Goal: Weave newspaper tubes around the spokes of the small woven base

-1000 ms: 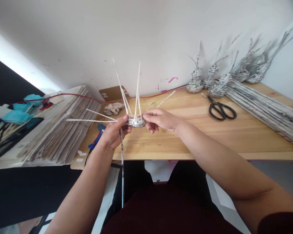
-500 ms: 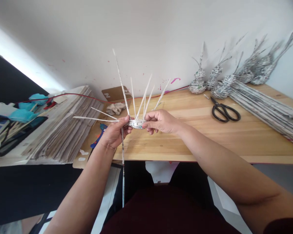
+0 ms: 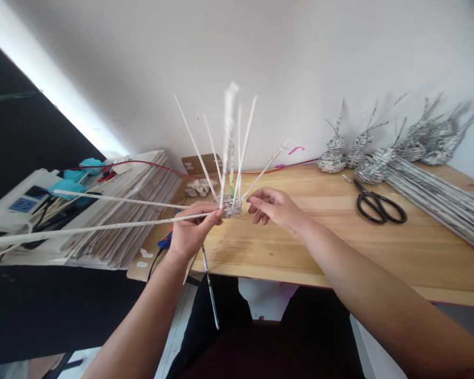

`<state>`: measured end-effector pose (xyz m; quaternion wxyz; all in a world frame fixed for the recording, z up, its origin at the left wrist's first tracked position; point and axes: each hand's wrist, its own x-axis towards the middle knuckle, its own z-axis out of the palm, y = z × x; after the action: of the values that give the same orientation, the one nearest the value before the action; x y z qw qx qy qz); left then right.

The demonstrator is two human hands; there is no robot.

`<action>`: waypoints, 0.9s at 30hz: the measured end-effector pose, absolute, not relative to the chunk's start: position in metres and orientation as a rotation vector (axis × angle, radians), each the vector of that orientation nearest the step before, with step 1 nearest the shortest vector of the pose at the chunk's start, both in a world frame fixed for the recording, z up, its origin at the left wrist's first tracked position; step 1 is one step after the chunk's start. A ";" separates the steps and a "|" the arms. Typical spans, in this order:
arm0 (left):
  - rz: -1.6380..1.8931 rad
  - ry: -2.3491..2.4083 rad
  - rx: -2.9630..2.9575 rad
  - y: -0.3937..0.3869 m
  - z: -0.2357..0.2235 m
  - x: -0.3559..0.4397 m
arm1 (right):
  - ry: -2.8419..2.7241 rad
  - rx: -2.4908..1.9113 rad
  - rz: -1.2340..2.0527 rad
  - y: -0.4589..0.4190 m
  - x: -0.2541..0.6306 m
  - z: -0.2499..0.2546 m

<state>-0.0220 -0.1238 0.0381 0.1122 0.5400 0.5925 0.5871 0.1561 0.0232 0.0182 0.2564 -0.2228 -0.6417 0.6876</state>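
Head view reaches me remotely: the left hand (image 3: 191, 229), nearer, pinches the small woven base (image 3: 233, 204) above the wooden table (image 3: 284, 258), its paper strips (image 3: 245, 151) fanning upward and leftward; I see the right hand (image 3: 275, 208) just right of it, loosely half-curled, nothing visible in its hold

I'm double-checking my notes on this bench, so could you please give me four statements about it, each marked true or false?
1. The left hand holds the woven piece. True.
2. The right hand grips the scissors. False: the scissors lie on the table, and the right hand is near the woven piece.
3. Several pale strips rise from the woven piece. True.
4. The gourd-like shapes stand left of the paper stack. False: the gourd-like shapes stand to its right.
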 end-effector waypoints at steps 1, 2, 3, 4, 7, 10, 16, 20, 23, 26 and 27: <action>1.702 1.766 1.669 -0.125 0.037 -0.020 | -1.723 -0.614 1.948 0.023 0.155 0.018; 1.676 1.782 1.761 -0.125 0.036 -0.018 | -1.699 -0.614 2.026 0.023 0.154 0.017; 1.645 1.791 1.858 -0.125 0.035 -0.015 | -1.669 -0.612 2.100 0.023 0.154 0.017; 1.613 1.795 1.949 -0.125 0.034 -0.013 | -1.633 -0.614 2.162 0.023 0.153 0.016; 1.539 1.774 2.132 -0.125 0.030 -0.007 | -1.555 -0.626 2.263 0.024 0.153 0.013; 1.502 1.753 2.193 -0.126 0.024 -0.002 | -1.553 -0.538 2.292 0.027 0.153 0.004; 1.478 1.755 2.206 -0.127 0.017 0.002 | -1.620 -0.608 2.178 0.028 0.150 -0.007; 1.490 1.733 2.197 -0.124 0.017 0.002 | -1.617 -0.685 2.187 0.029 0.148 -0.004; 1.496 1.718 2.176 -0.122 0.017 0.001 | -1.635 -0.670 2.209 0.030 0.149 -0.004; 1.507 1.683 2.177 -0.122 0.016 0.000 | -1.579 -0.632 2.283 0.030 0.151 -0.003; 1.502 1.671 2.180 -0.123 0.015 0.000 | -1.578 -0.630 2.300 0.029 0.151 -0.002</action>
<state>-0.0003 -0.1229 0.0151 0.0058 0.6964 0.5337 0.4798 0.1512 0.0292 -0.0025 0.1407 -0.2183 -0.5463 0.7963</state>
